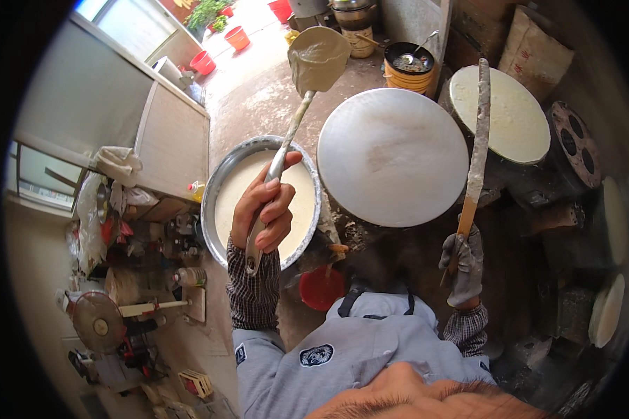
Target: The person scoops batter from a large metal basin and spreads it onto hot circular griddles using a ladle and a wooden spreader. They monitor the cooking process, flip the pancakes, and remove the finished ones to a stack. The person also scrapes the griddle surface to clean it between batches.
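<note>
My bare left hand [267, 209] grips the metal handle of a ladle [318, 58], held up over a large metal basin [208, 220] of pale batter [236, 183]. Grey-beige batter coats the ladle's bowl. In a grey glove, my right hand [462, 264] is closed around the wooden handle of a long, flat spreader [479, 136], whose blade is crusted with batter. Between the two tools lies a round griddle plate [393, 157], pale grey with brownish smears. Behind the spreader, a second round griddle carries a thin sheet of pale batter [508, 115].
At the right stand a stove top with round holes [575, 144] and more round plates [607, 310]. A black pan [410, 58] sits on a yellow bucket-like stove beyond the griddle. A red container [321, 288] is near my body. A fan [98, 320] stands left.
</note>
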Available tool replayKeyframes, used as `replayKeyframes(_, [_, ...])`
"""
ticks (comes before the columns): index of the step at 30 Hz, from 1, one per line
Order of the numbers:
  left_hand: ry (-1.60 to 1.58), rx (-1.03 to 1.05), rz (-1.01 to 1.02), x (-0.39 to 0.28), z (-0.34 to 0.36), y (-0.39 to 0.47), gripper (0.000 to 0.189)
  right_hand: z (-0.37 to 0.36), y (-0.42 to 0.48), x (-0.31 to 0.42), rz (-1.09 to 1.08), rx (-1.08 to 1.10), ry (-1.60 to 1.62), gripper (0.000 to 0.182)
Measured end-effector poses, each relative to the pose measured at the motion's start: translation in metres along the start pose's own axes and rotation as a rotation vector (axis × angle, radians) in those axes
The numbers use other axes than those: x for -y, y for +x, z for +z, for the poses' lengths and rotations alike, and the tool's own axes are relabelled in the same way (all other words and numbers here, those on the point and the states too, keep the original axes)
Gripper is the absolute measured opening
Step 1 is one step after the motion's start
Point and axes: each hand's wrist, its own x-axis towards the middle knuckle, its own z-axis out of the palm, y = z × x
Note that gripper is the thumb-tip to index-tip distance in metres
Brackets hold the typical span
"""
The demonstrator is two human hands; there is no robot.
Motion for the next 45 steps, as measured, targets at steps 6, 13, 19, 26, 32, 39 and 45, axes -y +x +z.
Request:
replayKeyframes(6, [0.084,0.069,-0.166,0.037,-0.021,0.079,0.036,-0.021,-0.009,0.006,0.007,-0.021,-0.067,0.041])
replayKeyframes(13, [0.716,-0.36,-0.34,0.133,-0.084,0.135,0.036,-0.05,0.031,-0.004,-0.069,-0.091,-0.858,0.039])
replayKeyframes(19, [0.964,-0.457,-0.213,0.173,-0.099,0.139,0.033,-0.07,0.078,-0.028,-0.407,-0.118,-1.704,0.03])
replayKeyframes(26, [1.464,-0.485,0.011,0.174,-0.133,0.132,0.033,-0.071,0.071,-0.016,-0.198,-0.103,-1.602,0.036])
replayKeyframes(32, [1.875,-0.521,0.162,0.141,-0.131,0.134,0.032,-0.067,0.064,-0.023,-0.183,-0.148,-1.598,0.038])
replayKeyframes(39, [2.03,-0.48,0.118,0.119,-0.14,0.121,0.033,-0.034,0.041,0.006,-0.028,-0.223,-0.952,0.043])
replayKeyframes(45, [2.077,-0.396,0.083,0.116,-0.148,0.108,0.031,-0.044,0.1,-0.038,-0.328,-0.208,-1.736,0.043])
